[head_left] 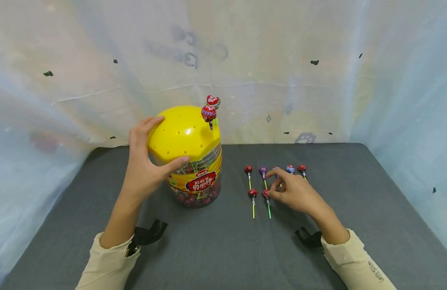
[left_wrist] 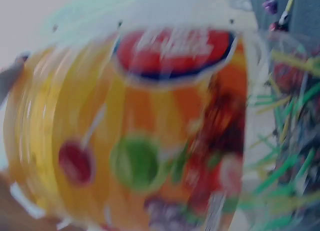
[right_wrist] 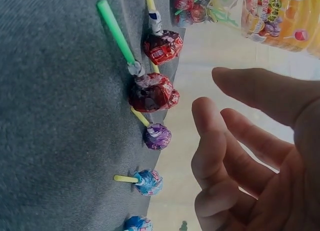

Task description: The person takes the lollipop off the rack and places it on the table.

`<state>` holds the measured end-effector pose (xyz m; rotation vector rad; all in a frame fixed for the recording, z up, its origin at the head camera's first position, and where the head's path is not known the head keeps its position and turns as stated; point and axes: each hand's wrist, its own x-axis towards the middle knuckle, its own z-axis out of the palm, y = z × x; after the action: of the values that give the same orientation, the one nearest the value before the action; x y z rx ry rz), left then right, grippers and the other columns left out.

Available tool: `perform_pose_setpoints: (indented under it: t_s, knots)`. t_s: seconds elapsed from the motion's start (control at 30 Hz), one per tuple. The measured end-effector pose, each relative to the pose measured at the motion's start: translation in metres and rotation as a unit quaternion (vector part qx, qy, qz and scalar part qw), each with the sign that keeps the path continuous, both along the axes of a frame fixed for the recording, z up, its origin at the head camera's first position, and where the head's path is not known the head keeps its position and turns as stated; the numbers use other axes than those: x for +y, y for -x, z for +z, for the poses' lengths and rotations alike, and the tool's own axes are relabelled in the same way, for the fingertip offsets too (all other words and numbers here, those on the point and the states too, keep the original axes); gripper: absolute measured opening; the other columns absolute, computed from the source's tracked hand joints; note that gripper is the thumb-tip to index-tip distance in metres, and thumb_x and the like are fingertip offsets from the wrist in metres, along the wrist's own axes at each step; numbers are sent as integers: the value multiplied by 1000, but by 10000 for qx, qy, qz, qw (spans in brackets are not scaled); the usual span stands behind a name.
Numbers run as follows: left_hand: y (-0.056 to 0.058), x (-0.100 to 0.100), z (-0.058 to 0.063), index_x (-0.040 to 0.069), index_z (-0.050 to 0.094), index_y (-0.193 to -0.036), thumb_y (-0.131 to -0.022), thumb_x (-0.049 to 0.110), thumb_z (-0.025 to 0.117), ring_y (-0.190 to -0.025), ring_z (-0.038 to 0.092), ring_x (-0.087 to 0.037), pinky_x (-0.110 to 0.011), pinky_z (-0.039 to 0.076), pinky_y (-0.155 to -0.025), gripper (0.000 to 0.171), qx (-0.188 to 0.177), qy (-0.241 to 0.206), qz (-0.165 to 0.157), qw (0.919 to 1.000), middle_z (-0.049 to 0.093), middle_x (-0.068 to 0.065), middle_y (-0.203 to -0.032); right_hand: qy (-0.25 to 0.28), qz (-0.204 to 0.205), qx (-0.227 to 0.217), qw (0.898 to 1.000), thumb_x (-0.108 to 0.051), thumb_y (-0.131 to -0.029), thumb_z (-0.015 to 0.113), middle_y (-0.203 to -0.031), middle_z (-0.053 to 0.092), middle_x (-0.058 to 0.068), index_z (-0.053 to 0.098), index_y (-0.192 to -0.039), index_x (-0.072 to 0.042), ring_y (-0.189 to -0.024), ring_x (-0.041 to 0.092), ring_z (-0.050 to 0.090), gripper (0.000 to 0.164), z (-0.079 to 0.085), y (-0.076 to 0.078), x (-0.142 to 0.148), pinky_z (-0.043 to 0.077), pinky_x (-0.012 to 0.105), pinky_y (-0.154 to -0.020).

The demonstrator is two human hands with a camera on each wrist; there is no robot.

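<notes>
A big clear candy jar (head_left: 203, 181) with a domed yellow lid (head_left: 179, 133) stands left of centre. My left hand (head_left: 141, 173) grips the lid from the left, thumb across the front and fingers over the back. Two wrapped lollipops (head_left: 208, 113) stick up at the lid's right side. On the right, my right hand (head_left: 297, 191) hovers by a red lollipop with a green stick (right_wrist: 152, 93); thumb and index finger are parted, with nothing between them in the right wrist view. Beside it lies a red lollipop with a yellow stick (head_left: 252, 193).
Behind these, a row of lollipops lies on the dark grey table (head_left: 223, 249), among them a purple one (head_left: 263, 170), a blue one (head_left: 290, 169) and a red one (head_left: 302, 168); my right hand partly covers the row. A pale curtain (head_left: 245, 72) hangs behind the table.
</notes>
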<state>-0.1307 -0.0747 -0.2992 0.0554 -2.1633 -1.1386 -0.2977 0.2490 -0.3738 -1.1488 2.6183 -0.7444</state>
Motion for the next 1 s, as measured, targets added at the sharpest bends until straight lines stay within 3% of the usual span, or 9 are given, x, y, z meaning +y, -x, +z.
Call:
perform_pose_setpoints:
  t_s: [0.07,0.17,0.37,0.5,0.63,0.8,1.0]
  knots:
    - [1,6,0,32,42,-149,-75,28,87,-142,25,-28,-65,30,-109,87,35,128,369,9992,21,-10,-156,21,7,44,10000,-23,-89,75,-86,71,-10,60,-126,-16,-62,11,57,41,1,0,-1,42,27,-60]
    - [2,8,-1,32,44,-148,-72,31,90,-141,27,-28,-63,32,-108,88,149,211,642,9976,24,-12,-154,38,15,84,10000,-23,-90,74,-88,71,-9,60,-126,-16,-62,11,57,40,1,0,-2,43,27,-61]
    - [5,-5,-5,31,47,-147,-72,23,90,-137,33,-26,-59,35,-106,88,302,108,393,9987,28,-11,-153,196,118,204,9995,-21,-92,71,-88,71,-11,60,-127,-16,-59,7,54,37,3,-2,-6,42,25,-58]
    - [8,-12,-10,29,48,-147,-72,17,90,-135,36,-22,-49,37,-103,87,428,-30,119,9990,30,-8,-152,551,219,467,9971,-23,-92,72,-91,69,-14,59,-128,-20,-67,5,57,38,16,-7,-10,44,25,-60]
    - [9,-15,-14,24,48,-148,-74,17,89,-136,34,-18,-45,35,-101,85,556,-53,-48,9984,31,-7,-153,1236,444,756,9884,-24,-92,73,-97,67,-15,56,-131,-25,-76,2,59,42,41,-16,-19,47,24,-63]
    - [9,-14,-15,21,47,-148,-72,9,87,-137,32,-15,-47,33,-102,87,600,-46,-90,9981,30,-7,-154,2000,782,1395,9667,-24,-91,74,-100,70,-10,54,-134,-22,-74,2,55,47,87,-30,-43,47,25,-63]
    - [8,-13,-16,22,47,-148,-73,10,87,-138,32,-15,-47,32,-103,86,618,-152,22,9980,30,-4,-155,2254,1396,1738,9484,-25,-91,74,-104,68,-5,48,-139,-22,-79,6,58,54,138,-40,-79,48,26,-64]
